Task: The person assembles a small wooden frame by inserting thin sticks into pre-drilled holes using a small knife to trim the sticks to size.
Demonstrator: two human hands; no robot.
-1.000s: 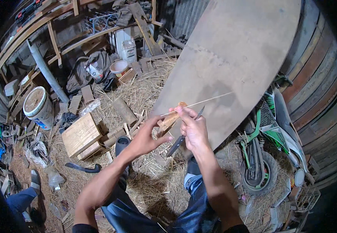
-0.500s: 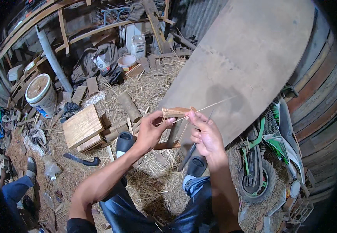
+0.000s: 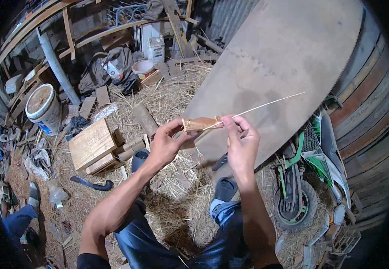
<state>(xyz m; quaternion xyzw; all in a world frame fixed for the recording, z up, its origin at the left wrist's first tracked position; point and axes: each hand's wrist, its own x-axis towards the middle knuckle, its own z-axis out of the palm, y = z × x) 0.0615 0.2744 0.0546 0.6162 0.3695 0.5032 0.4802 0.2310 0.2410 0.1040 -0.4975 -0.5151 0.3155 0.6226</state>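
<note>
1. Piece in hand: a brown, wood-like piece (image 3: 202, 123) is held between the 2 hands, above the straw-covered floor (image 3: 169, 193) and near the lower edge of a large grey-brown board (image 3: 275, 62).
2. Left hand (image 3: 164, 142): grip pinching the left end of the brown piece between thumb and fingers. Pale edging shows at that end.
3. Right hand (image 3: 243, 142): grip pinching a thin pale strip (image 3: 268, 104) between thumb and forefinger at the right end of the piece. The other fingers are curled.
4. Dark knife-like handle (image 3: 220, 162): projects below the right hand. Whether the curled fingers hold it cannot be determined.
5. Progress, done: the strip is brought against the piece, with its near end reaching toward the left fingers.
6. Progress, left: a long length of strip runs free past the right hand, over the board. It appears neither trimmed nor secured; any fastening behind the fingers is hidden. Judged part-way only.
7. Surroundings: 1 curved dark tool (image 3: 91, 183) on the floor, 1 squared wooden block (image 3: 92, 145) at left, 1 green-and-white motorbike (image 3: 298, 193) at right.
</note>
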